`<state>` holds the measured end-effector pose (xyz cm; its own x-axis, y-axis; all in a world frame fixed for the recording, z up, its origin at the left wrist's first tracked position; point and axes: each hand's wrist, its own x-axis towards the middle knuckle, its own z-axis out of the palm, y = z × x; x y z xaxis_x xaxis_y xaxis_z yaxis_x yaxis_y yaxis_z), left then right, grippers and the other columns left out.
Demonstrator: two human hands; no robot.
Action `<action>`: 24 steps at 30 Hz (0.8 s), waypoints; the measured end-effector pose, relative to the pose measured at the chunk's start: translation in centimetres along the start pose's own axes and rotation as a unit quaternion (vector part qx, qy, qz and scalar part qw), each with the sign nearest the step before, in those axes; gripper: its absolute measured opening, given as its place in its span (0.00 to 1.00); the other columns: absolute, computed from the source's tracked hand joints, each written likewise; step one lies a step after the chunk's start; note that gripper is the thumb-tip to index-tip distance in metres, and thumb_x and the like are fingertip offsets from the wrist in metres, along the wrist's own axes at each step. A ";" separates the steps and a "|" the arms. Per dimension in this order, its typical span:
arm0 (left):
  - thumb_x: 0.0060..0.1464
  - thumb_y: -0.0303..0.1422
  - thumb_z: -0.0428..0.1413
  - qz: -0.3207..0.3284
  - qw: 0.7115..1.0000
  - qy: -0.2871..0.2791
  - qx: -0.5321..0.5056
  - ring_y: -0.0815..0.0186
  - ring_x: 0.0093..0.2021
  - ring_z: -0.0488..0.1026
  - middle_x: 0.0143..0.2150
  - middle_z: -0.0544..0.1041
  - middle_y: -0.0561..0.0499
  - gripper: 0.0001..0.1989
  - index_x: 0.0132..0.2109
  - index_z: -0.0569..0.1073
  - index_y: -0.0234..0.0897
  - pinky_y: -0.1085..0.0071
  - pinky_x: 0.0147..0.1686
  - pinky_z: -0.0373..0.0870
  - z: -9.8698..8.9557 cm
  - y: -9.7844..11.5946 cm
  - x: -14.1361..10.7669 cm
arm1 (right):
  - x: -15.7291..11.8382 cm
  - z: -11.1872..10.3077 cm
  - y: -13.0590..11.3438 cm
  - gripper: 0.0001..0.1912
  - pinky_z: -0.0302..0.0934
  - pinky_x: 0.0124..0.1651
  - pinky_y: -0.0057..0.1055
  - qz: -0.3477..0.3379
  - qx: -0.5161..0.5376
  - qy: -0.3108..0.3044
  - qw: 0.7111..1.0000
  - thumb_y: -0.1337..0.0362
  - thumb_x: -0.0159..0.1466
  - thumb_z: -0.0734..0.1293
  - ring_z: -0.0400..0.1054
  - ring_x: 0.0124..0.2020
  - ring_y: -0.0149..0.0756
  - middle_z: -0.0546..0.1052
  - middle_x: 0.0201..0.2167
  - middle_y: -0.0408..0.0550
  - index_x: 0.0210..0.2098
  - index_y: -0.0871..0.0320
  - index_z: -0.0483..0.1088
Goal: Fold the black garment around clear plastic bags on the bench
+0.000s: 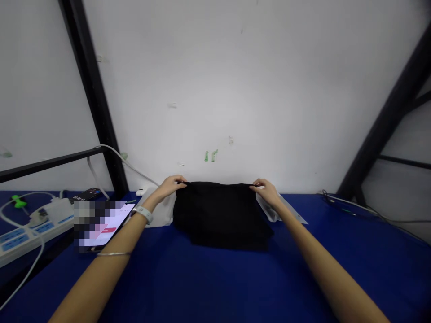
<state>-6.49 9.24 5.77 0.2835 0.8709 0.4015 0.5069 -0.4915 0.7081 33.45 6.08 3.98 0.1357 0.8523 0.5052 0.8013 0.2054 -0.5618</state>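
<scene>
Black cloth [217, 213] near far edge of blue table [168, 282]. My left hand [168, 186] and right hand [266, 192] each closed, pinching one top corner (pale plastic [160, 213] peeking out both sides).

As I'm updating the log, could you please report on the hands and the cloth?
Left hand, right hand: pinching cloth at upper corners. Cloth black, spread between them. Nothing atop it; plastic showing either side.

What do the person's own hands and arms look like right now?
The left hand is ungloved, with a pale wristband at the wrist and a thin silvery bangle farther up the forearm. The right hand is ungloved too, and nothing worn shows on that arm. No sleeves show.
</scene>
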 end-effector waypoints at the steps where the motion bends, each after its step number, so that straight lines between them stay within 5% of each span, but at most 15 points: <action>1: 0.46 0.38 0.58 0.010 0.999 -0.040 0.003 0.59 0.51 0.72 0.48 0.77 0.49 0.09 0.34 0.76 0.39 0.67 0.51 0.66 -0.8 0.4 -0.8 | -0.8 -1.3 -0.2 0.08 0.62 0.45 0.35 -0.028 0.031 -0.033 0.999 0.58 0.55 0.67 0.69 0.43 0.40 0.75 0.39 0.48 0.31 0.56 0.70; 4: 0.48 0.38 0.59 0.016 0.984 -0.166 0.065 0.60 0.58 0.67 0.60 0.69 0.55 0.05 0.33 0.78 0.45 0.67 0.55 0.64 -2.8 1.8 -3.0 | -3.5 -5.0 -1.2 0.08 0.61 0.50 0.35 -0.093 0.037 -0.165 0.981 0.57 0.56 0.67 0.67 0.50 0.42 0.74 0.49 0.49 0.29 0.55 0.70; 8: 0.44 0.37 0.63 0.022 0.960 -0.266 0.085 0.57 0.67 0.53 0.64 0.63 0.59 0.04 0.31 0.79 0.48 0.63 0.62 0.53 -3.3 3.1 -5.5 | -6.3 -7.9 -2.3 0.08 0.54 0.60 0.43 -0.060 0.007 -0.349 0.935 0.57 0.51 0.71 0.57 0.60 0.50 0.65 0.60 0.46 0.28 0.52 0.74; 10: 0.41 0.38 0.65 0.017 0.952 -0.295 0.081 0.55 0.69 0.48 0.65 0.62 0.60 0.07 0.33 0.80 0.50 0.63 0.63 0.52 -3.1 3.4 -6.3 | -6.8 -8.3 -2.7 0.11 0.48 0.63 0.48 -0.049 -0.009 -0.374 0.926 0.56 0.50 0.73 0.53 0.63 0.52 0.64 0.61 0.45 0.32 0.51 0.76; 13: 0.46 0.45 0.62 -0.006 0.953 -0.297 0.052 0.56 0.67 0.52 0.66 0.59 0.60 0.14 0.42 0.78 0.53 0.66 0.60 0.58 -2.7 3.3 -6.9 | -6.8 -7.8 -4.1 0.19 0.49 0.63 0.46 -0.077 -0.021 -0.325 0.942 0.54 0.53 0.71 0.55 0.62 0.50 0.65 0.61 0.44 0.44 0.48 0.75; 16: 0.56 0.50 0.50 -0.056 0.980 -0.190 0.030 0.59 0.63 0.60 0.65 0.62 0.56 0.20 0.53 0.72 0.53 0.67 0.57 0.61 -1.8 2.2 -6.8 | -7.0 -5.2 -6.9 0.25 0.50 0.64 0.43 -0.129 -0.017 -0.233 0.964 0.52 0.62 0.64 0.56 0.62 0.45 0.64 0.62 0.44 0.58 0.47 0.65; 19: 0.55 0.49 0.50 -0.081 0.991 -0.076 0.072 0.57 0.61 0.63 0.61 0.68 0.48 0.25 0.56 0.70 0.43 0.64 0.58 0.60 -0.2 0.6 -6.3 | -8.2 -0.4 -9.8 0.30 0.46 0.66 0.45 -0.177 -0.028 -0.186 0.966 0.50 0.67 0.56 0.49 0.66 0.43 0.56 0.66 0.49 0.65 0.52 0.54; 24: 0.50 0.45 0.56 -0.048 0.984 -0.070 0.157 0.55 0.53 0.69 0.50 0.75 0.44 0.19 0.45 0.75 0.38 0.65 0.54 0.63 1.4 -1.2 -5.8 | -10.8 7.7 -11.8 0.34 0.42 0.67 0.49 -0.224 -0.096 -0.217 0.945 0.46 0.68 0.51 0.37 0.69 0.48 0.49 0.68 0.55 0.67 0.60 0.50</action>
<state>-7.63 4.79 1.82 0.3208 0.9156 0.2423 0.7565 -0.4016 0.5162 18.07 -1.87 0.13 -0.4600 0.8265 0.3246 0.8188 0.5362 -0.2050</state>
